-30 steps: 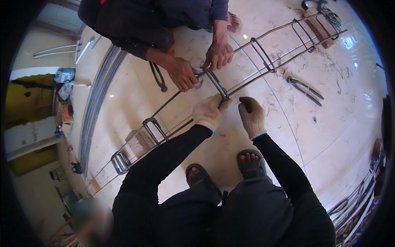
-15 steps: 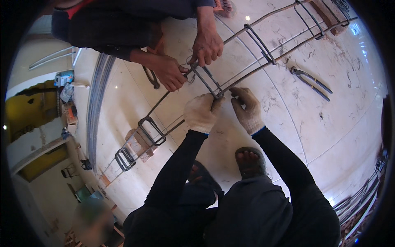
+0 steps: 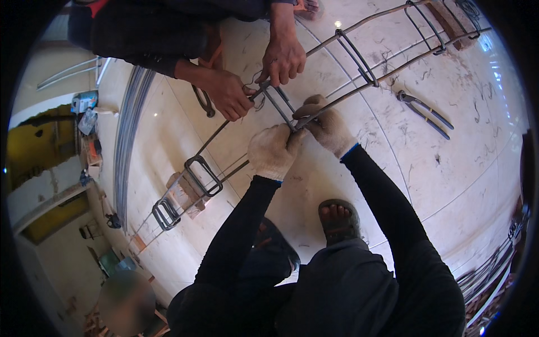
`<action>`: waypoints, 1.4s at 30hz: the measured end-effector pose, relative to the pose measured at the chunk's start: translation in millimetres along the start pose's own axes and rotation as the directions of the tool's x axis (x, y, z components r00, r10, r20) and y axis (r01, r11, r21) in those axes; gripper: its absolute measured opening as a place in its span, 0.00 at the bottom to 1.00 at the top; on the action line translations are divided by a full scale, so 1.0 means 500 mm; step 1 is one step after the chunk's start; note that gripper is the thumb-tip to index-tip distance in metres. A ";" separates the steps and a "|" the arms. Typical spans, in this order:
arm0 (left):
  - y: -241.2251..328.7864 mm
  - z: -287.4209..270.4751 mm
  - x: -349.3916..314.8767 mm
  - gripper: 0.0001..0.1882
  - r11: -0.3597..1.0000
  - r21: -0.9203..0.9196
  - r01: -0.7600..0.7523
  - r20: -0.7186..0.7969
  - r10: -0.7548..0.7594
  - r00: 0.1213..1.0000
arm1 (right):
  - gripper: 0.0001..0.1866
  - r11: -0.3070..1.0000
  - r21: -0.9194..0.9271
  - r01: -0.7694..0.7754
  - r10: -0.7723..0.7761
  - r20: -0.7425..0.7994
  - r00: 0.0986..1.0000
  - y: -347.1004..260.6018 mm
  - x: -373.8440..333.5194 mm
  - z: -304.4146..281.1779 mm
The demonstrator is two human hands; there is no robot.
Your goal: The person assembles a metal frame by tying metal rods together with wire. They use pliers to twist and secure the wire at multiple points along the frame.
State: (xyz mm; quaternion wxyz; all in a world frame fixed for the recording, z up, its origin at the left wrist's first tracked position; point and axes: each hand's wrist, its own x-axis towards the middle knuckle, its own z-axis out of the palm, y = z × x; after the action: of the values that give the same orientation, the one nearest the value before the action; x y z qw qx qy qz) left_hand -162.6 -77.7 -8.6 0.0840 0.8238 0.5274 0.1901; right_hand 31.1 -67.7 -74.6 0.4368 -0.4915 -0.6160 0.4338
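In a white, blue-cuffed knit glove, my left hand (image 3: 271, 150) closes on the near steel bar (image 3: 349, 96) at the corner of a rectangular stirrup (image 3: 278, 106). My right hand (image 3: 325, 128), gloved alike, curls its fingers around the same bar just right of that corner. Whether it also holds tie wire is hidden. Across from me, a co-worker's bare hands, one (image 3: 231, 95) at left and one (image 3: 284, 60) at right, work thin wire at the stirrup's far corner on the far bar (image 3: 212, 138).
Pincers (image 3: 410, 101) lie on the tiles at right, among wire scraps. Another tool (image 3: 203, 103) lies partly behind the co-worker's hand. Bricks (image 3: 456, 23) (image 3: 188, 194) prop the frame. Long rods (image 3: 126, 151) lie at left; more stirrups (image 3: 204, 176) hang on the bars.
My right hand has moved left and up, from beside the bar to curled around it near the stirrup corner. My left hand and the co-worker's hands stay nearly in place.
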 end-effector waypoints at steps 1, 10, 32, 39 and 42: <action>0.000 0.001 0.001 0.22 1.000 -0.002 -0.009 -0.005 0.009 1.000 | 0.13 0.997 -0.072 -0.018 0.012 -0.083 0.997 -0.004 -0.021 0.007; 0.005 -0.005 0.004 0.21 0.997 -0.072 -0.004 -0.011 0.003 1.000 | 0.12 0.950 0.153 -0.274 0.295 -0.139 0.945 -0.041 -0.073 0.037; 0.004 -0.012 -0.002 0.16 0.966 -0.187 -0.177 -0.271 0.123 0.955 | 0.18 0.881 0.170 -0.442 0.428 0.111 0.897 -0.123 -0.059 -0.046; 0.003 0.010 -0.001 0.06 0.959 -0.282 -0.024 -0.280 -0.058 0.958 | 0.17 0.796 0.355 -0.491 0.567 -0.149 0.810 -0.118 -0.087 0.020; 0.012 0.003 0.001 0.05 0.948 -0.315 0.051 -0.261 -0.138 0.955 | 0.16 0.668 0.430 -0.607 0.690 -0.055 0.721 -0.183 -0.097 0.017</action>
State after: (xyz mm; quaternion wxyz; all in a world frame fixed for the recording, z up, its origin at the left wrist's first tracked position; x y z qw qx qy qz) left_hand -156.6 -79.7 -7.8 0.1437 0.7393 0.5374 0.3794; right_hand 9.0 -129.3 6.0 0.4028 -0.6274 -0.2517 0.6171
